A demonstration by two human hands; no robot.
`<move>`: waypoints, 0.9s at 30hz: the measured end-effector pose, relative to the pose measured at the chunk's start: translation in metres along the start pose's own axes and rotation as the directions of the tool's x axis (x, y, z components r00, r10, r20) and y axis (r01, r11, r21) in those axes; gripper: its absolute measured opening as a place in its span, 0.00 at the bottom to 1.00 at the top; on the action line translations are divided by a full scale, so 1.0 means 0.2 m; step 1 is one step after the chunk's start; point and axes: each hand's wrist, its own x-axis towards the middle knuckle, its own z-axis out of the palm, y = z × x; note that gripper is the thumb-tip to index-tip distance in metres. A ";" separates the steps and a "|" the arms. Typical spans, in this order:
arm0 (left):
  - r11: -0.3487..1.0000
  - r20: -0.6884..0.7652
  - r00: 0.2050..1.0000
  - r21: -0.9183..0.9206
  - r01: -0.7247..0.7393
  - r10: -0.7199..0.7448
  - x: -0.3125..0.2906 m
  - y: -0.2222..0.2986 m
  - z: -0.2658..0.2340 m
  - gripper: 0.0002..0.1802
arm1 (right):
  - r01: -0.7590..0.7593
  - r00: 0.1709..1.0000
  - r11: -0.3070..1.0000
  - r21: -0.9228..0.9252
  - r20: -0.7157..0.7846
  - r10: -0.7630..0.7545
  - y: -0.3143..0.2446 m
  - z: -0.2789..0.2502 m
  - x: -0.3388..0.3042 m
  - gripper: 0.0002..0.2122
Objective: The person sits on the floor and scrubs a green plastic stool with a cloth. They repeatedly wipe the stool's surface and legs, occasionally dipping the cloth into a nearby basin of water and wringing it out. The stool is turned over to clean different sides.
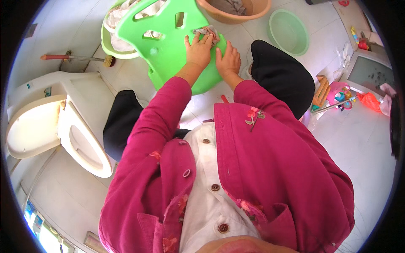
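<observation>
A bright green plastic chair (166,50) with cut-out slots lies tilted in front of me. My left hand (198,51) is on its surface, fingers partly spread, pressing a crumpled patterned cloth (209,31) against the plastic. Part of the cloth sticks out past the fingertips. At the chair's right edge is my right hand (228,60), its thumb on the green face and the other fingers curled along the rim. Where those fingertips end is partly hidden.
A pale green tub (105,38) holding white laundry stands behind the chair. An orange basin (263,9) with grey cloth is at the far side, a mint basin (291,36) to its right. At left are a toilet (78,135) and a long-handled brush (78,57); clutter (339,95) lies right.
</observation>
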 end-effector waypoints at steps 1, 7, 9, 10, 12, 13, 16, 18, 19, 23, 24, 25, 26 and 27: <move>1.000 0.051 0.999 -0.022 -0.007 0.008 -0.01 0.01 -0.02 0.28 | -0.002 1.000 1.000 0.006 -0.007 0.002 0.01 0.00 0.00 0.31; 0.973 0.168 0.959 -0.064 -0.221 0.229 -0.33 0.01 -0.07 0.27 | -0.018 1.000 0.998 0.052 -0.014 0.018 0.00 0.01 -0.01 0.31; 0.976 0.127 0.967 -0.046 -0.215 0.219 -0.32 0.01 -0.07 0.27 | -0.022 0.999 0.998 0.065 -0.029 0.024 0.02 0.02 -0.01 0.30; 0.979 0.078 0.975 -0.019 -0.205 0.206 -0.28 0.02 -0.05 0.27 | -0.025 0.999 0.997 0.072 -0.036 0.027 0.02 0.02 -0.01 0.30; 0.989 -0.004 0.989 -0.007 -0.149 0.149 -0.19 0.01 0.00 0.27 | -0.034 0.999 0.997 0.067 -0.026 0.035 0.00 0.01 -0.01 0.29; 0.994 -0.039 0.994 -0.021 -0.106 0.106 -0.12 0.01 0.03 0.28 | -0.037 0.999 0.997 0.065 -0.024 0.039 -0.01 0.01 -0.01 0.29; 0.997 -0.029 0.999 -0.073 -0.016 0.014 -0.05 0.01 0.03 0.27 | -0.033 0.999 0.998 0.052 -0.020 0.035 0.00 0.01 -0.01 0.28; 0.998 0.061 0.998 -0.066 -0.013 0.017 -0.05 0.01 -0.02 0.26 | -0.032 0.999 0.998 0.055 -0.007 0.033 0.01 0.00 0.00 0.28; 0.998 0.133 0.991 -0.048 -0.028 0.035 -0.10 0.03 -0.05 0.26 | -0.032 0.999 0.998 0.056 -0.001 0.032 0.01 0.01 0.00 0.28; 0.967 0.171 0.952 -0.062 -0.248 0.255 -0.44 0.05 -0.10 0.27 | -0.033 0.999 0.999 0.031 -0.019 0.033 0.02 0.04 0.00 0.28; 0.960 0.159 0.947 -0.055 -0.275 0.280 -0.45 0.03 -0.09 0.27 | -0.031 0.999 0.999 0.027 -0.025 0.032 0.01 0.04 -0.01 0.28; 0.952 0.148 0.941 -0.048 -0.302 0.305 -0.46 0.02 -0.08 0.28 | -0.030 0.999 0.999 0.022 -0.031 0.031 0.01 0.04 -0.01 0.28; 0.944 0.135 0.935 -0.043 -0.326 0.329 -0.47 0.01 -0.08 0.28 | -0.035 0.999 0.999 0.029 -0.024 0.036 0.00 0.03 -0.01 0.28; 0.955 0.100 0.951 0.016 -0.296 0.293 -0.44 0.01 -0.06 0.28 | -0.040 0.999 0.999 0.037 -0.016 0.041 -0.01 0.02 -0.01 0.28</move>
